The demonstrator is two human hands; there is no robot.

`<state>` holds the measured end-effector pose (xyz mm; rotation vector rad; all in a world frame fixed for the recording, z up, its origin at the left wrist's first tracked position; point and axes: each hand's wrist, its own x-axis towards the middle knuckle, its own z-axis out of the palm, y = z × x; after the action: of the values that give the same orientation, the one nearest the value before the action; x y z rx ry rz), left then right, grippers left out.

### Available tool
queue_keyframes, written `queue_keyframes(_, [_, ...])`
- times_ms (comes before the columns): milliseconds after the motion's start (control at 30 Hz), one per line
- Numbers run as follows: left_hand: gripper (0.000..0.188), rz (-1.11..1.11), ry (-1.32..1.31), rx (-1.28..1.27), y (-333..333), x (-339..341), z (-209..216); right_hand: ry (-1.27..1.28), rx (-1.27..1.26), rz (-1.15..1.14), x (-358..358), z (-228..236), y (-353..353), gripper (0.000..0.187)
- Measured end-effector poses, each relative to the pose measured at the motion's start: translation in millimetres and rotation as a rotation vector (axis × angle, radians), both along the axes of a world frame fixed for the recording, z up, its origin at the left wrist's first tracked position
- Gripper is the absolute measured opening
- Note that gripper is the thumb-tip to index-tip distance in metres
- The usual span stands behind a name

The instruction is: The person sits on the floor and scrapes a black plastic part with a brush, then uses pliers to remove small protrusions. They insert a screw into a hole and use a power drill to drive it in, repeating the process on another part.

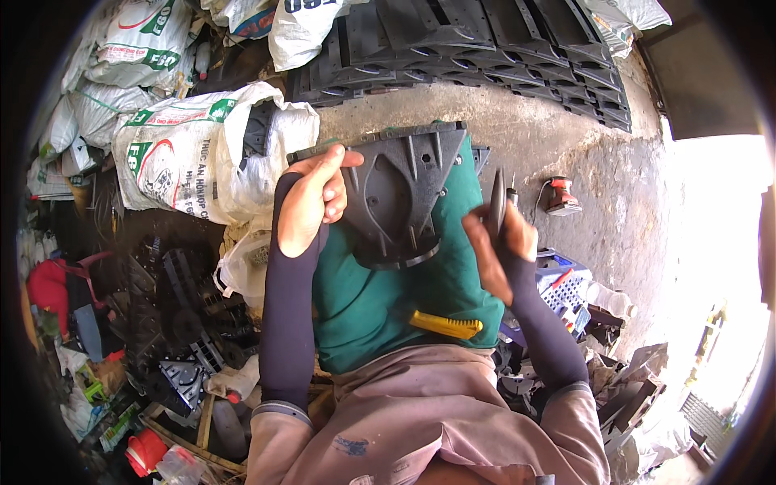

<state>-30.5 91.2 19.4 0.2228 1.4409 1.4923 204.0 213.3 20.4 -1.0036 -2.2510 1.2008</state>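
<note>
A black moulded plastic part (390, 190), broad at its far edge and curved at its near end, rests across my green-clad thighs. My left hand (307, 202) is at the part's far left corner, its lower fingers curled and its thumb and forefinger by the edge. In my right hand (503, 242), to the right of the part, is a slim dark tool (496, 204) held upright. Motion blurs this hand, and the tool's kind is unclear. A yellow utility knife (446, 325) lies on my lap, nearer to me than the part.
Black plastic parts (469, 61) are stacked at the back. White printed sacks (174, 166) stand at the left, one open with a dark part inside. A red sander (561, 196) sits on the floor at right, beyond a blue basket (558, 279). Mixed parts clutter the lower left.
</note>
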Motion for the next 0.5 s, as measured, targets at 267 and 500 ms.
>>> queue_keyframes(267, [0.045, -0.001, 0.004, -0.013, -2, -1, 2, -0.183, -0.143, -0.036, -37, -26, 14, 0.036])
queue_keyframes(500, [0.042, -0.002, -0.012, -0.009, 0, -1, 1, -0.008, -0.309, 0.049, -29, -45, 24, 0.022])
